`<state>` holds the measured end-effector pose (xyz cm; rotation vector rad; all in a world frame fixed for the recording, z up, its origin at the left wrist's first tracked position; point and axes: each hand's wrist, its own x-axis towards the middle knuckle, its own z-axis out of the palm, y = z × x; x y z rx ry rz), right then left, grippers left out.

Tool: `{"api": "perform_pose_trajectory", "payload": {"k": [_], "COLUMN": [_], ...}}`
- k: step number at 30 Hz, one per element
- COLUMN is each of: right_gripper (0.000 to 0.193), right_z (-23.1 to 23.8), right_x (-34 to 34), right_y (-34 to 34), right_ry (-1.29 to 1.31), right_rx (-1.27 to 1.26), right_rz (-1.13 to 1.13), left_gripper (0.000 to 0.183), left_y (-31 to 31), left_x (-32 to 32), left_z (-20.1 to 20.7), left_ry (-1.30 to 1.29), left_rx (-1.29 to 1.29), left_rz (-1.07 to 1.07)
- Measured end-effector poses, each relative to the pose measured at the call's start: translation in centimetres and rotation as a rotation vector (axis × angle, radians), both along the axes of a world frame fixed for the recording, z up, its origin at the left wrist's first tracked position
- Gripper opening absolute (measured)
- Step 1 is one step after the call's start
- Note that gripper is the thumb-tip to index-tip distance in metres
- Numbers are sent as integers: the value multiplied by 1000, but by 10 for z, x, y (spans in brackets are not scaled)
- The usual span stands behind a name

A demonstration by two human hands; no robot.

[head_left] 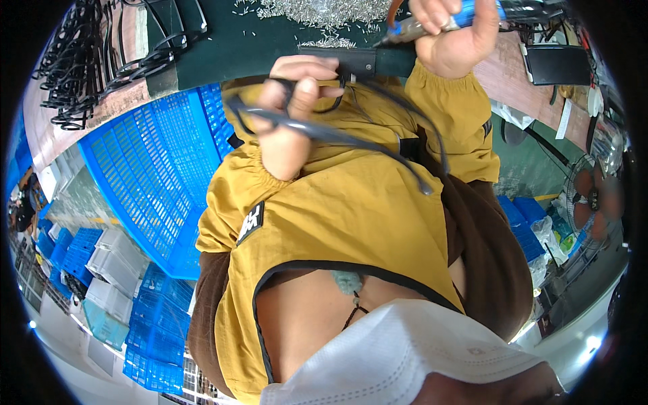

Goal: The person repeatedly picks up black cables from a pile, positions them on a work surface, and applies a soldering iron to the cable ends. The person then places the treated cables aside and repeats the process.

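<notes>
Bright, even indoor light, no hard shadows; small glare spots at the lower right and lower left rim on the pale floor (pixel 594 341). Strong fisheye bending: the blue crate (pixel 152 175) and the workbench edge (pixel 81 135) curve, and black vignette fills the corners. White face mask (pixel 398 358) close to the lens is soft; the centre is sharp, rim detail smeared.
</notes>
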<state>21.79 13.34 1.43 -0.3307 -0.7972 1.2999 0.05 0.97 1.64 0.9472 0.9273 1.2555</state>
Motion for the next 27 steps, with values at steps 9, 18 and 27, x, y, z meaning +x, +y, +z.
{"api": "perform_pose_trajectory", "payload": {"k": [9,18,27], "right_gripper": [20,35,31], "right_z": [8,6,-3], "right_x": [-8,-29,-22], "right_y": [-2,-32,-32], "right_ry": [-54,-1,-133], "right_rx": [-24,44,-81], "right_rz": [-82,157,188], "left_gripper": [30,23,23], "left_y": [-7,2,2], "left_x": [13,14,4], "left_z": [15,5,-16], "left_ry": [-469,-609,-964], "left_rx": [-1087,-1106,-1025], "left_rz": [-441,-381,-516]}}
